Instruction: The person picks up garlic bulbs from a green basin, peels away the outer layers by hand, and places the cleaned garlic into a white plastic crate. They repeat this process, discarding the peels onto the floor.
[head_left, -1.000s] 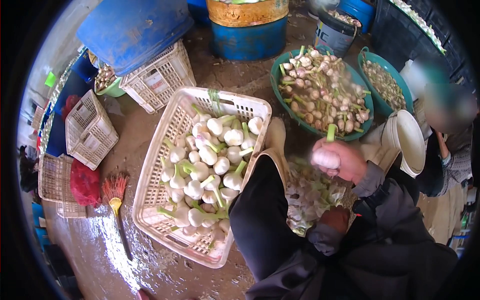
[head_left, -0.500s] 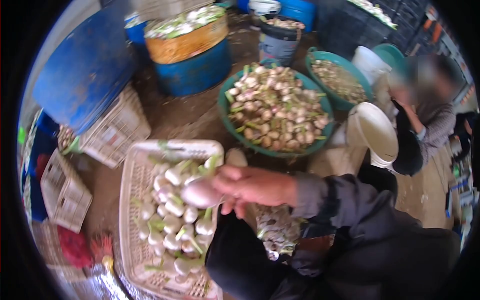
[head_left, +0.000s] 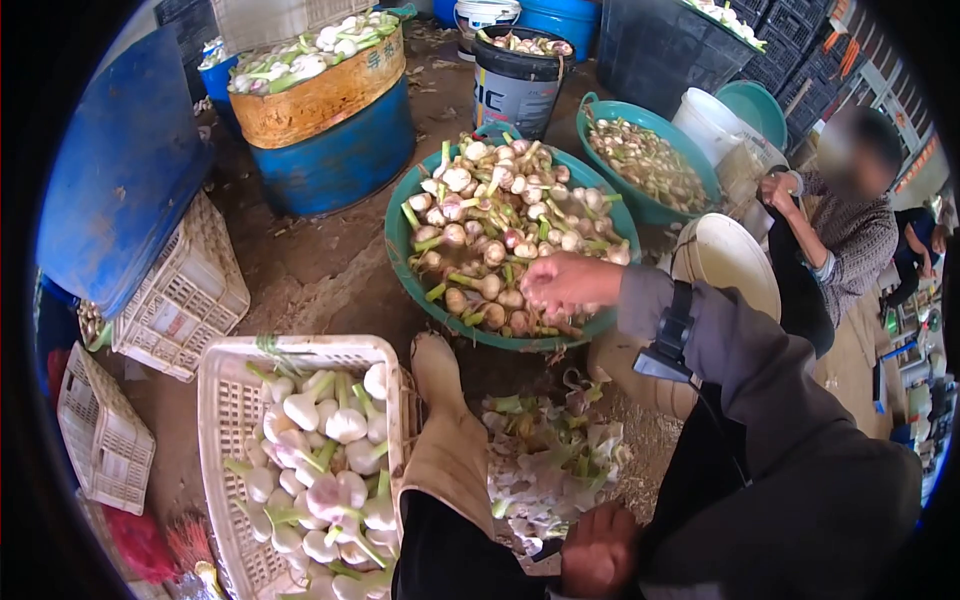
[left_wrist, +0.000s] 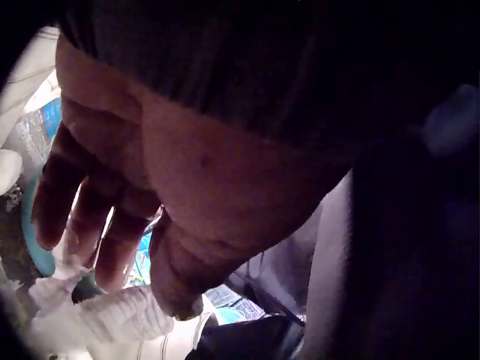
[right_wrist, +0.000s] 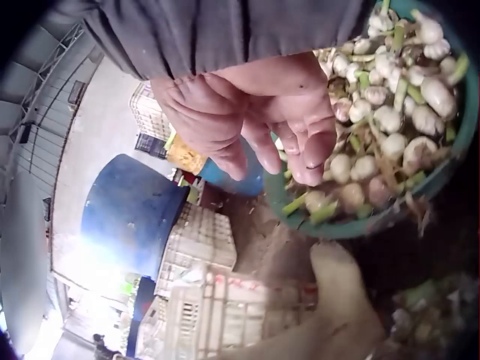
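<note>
The left hand (head_left: 598, 550) hangs low by the lap. In the wrist view its fingers (left_wrist: 90, 217) are loose and seem to hold nothing, though the view is dark. Just ahead of it lies a pile of peels (head_left: 550, 460). A boot (head_left: 445, 420) stands between that pile and a white crate (head_left: 300, 346), to the left of the hand, which is filled with peeled garlic (head_left: 330, 440).

Farther out, the right hand (head_left: 565, 282) reaches over the near edge of a green basin (head_left: 394, 238). Its fingers are relaxed and slightly bent and grasp nothing. The unpeeled garlic (head_left: 490, 225) with green stalks lies heaped in the basin, right under and beyond the fingertips.

To the right of this hand a white bucket (head_left: 730, 265) is tipped on its side, partly behind the sleeve. Beyond the basin are a second basin (head_left: 584, 135), a black bucket (head_left: 515, 85) and a blue drum (head_left: 340, 150). Another person (head_left: 850, 230) sits at the far right.
</note>
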